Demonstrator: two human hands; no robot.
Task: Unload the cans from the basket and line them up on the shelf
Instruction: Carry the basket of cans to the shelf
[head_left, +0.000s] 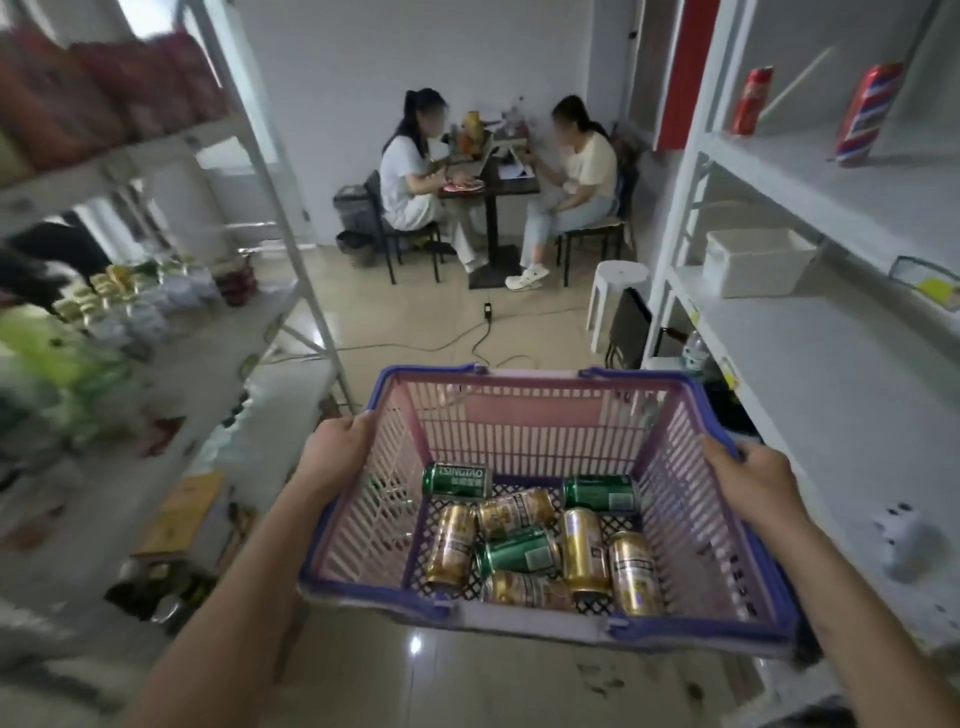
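A pink plastic basket (524, 395) with a purple rim hangs in front of me above the floor. My left hand (335, 457) grips its left rim and my right hand (753, 475) grips its right rim. Several cans lie on their sides on the basket's bottom: green ones such as the Tsingtao can (457, 480) and gold ones such as the can (584, 551) near the middle. The white shelf (831, 374) stands to my right, its middle board level with the basket.
On the right shelf's upper board stand a red can (751, 100) and a red-blue can (868, 113); a white box (761, 261) sits lower. A stocked rack (156, 322) lines the left. Two people sit at a table (511, 179) ahead; cables cross the floor.
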